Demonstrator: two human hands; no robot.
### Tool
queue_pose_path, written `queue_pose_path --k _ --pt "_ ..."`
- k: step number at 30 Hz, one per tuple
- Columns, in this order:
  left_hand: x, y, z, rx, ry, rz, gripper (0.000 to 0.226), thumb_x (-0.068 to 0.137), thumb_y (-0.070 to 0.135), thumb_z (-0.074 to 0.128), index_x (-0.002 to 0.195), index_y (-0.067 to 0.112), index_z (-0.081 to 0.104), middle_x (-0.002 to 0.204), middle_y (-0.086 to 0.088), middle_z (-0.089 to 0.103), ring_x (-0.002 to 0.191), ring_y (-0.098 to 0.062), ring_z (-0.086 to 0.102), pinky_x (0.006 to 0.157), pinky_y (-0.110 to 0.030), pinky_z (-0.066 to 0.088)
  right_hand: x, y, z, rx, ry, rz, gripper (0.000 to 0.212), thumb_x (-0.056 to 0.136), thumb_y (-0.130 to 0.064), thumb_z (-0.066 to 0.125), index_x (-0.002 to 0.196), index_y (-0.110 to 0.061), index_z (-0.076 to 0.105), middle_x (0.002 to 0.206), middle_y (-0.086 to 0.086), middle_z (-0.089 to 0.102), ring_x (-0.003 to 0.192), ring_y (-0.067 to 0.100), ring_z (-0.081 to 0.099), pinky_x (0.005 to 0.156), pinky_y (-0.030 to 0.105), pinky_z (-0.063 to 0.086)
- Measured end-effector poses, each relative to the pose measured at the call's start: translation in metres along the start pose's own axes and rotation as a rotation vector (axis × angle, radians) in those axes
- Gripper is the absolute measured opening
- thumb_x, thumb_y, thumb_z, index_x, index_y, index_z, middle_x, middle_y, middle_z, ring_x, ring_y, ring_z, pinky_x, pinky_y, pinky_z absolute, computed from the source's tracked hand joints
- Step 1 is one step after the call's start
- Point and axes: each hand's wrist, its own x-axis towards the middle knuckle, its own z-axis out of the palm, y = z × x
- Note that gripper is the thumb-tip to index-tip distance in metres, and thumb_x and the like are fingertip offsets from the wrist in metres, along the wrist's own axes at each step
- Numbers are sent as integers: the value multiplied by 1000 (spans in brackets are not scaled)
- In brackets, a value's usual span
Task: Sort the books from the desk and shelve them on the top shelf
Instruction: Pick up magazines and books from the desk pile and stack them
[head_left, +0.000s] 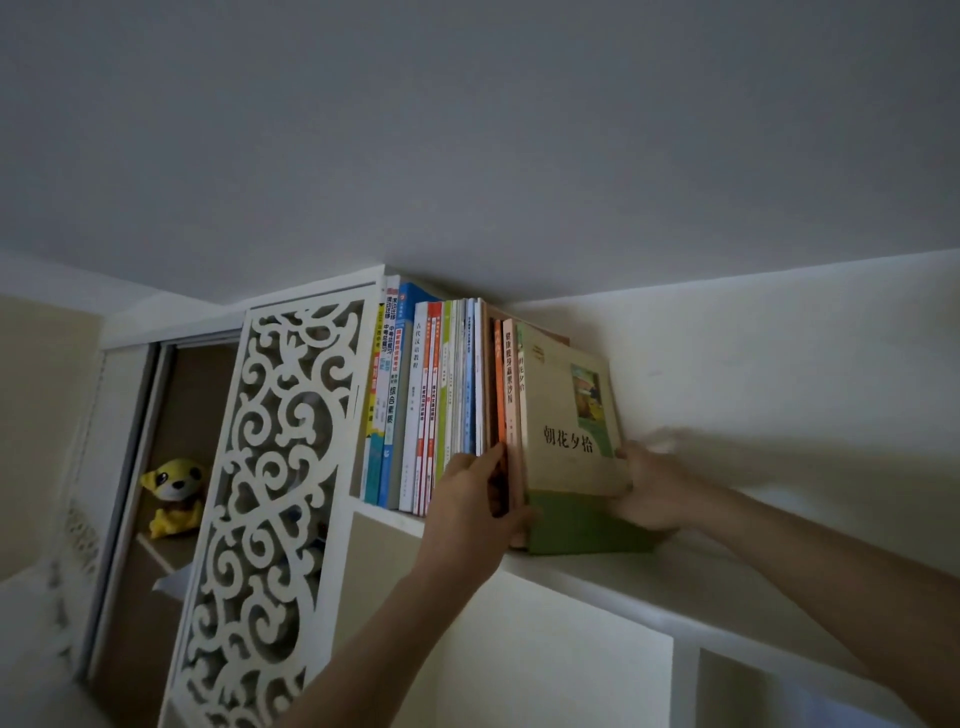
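Top shelf (597, 574): white board high under the ceiling (467, 130), running from a fretwork panel at left toward the right wall.

Row of books (431, 405): upright, spines outward, packed from the fretwork panel rightward; yellow, blue, white, red and green spines, then brown and orange ones at the right end.

Cream-and-green book (571, 447): outermost on the right of the row, standing on the shelf with its front cover turned toward the viewer, title 朝花夕拾 in dark characters, small picture upper right, green band along the bottom. It leans slightly against its neighbours.

Left hand (478, 504): raised from below, fingers curled over the lower spines of the brown and orange books just left of the cream-and-green one, thumb along the spines.

Right hand (649, 488): at the book's right edge, fingers wrapped behind the cover's lower corner, gripping it; somewhat blurred.

White fretwork panel (280, 493): scroll-cut side screen, bounding the row on the left.

Yellow plush toy (174, 496): seated in a dim brown compartment beyond the panel, well apart from the books.

Lower cubbies (727, 686): white-framed openings beneath the shelf.
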Motion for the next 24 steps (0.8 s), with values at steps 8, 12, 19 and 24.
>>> queue_pose_path --k 8,12,19,24 --pt "1 -11 -3 -158 -135 13 71 74 11 79 137 20 47 108 12 57 97 -9 61 82 -18 56 -2 -13 23 260 -96 -178 127 35 -72 85 142 -38 26 130 -19 53 122 9 51 104 36 46" --pt "0 -11 7 9 -68 65 77 77 21 78 143 21 40 120 5 54 105 -11 57 92 -26 53 -2 -18 20 401 -112 -228 134 48 -42 93 148 -42 3 139 -16 42 130 10 41 111 39 37" --pt "11 -21 -2 438 1 149 92 76 42 76 149 38 19 137 3 28 125 -13 34 100 -31 46 1 -33 23 345 -60 -257 140 45 -59 88 145 -53 -10 158 -13 13 144 17 20 116 45 28" --pt "17 -23 2 574 83 199 88 77 47 74 149 37 23 142 0 24 129 -19 23 105 -35 41 9 -35 32 330 -42 -238 142 50 -51 89 145 -50 -17 159 -9 10 144 20 19 116 45 27"
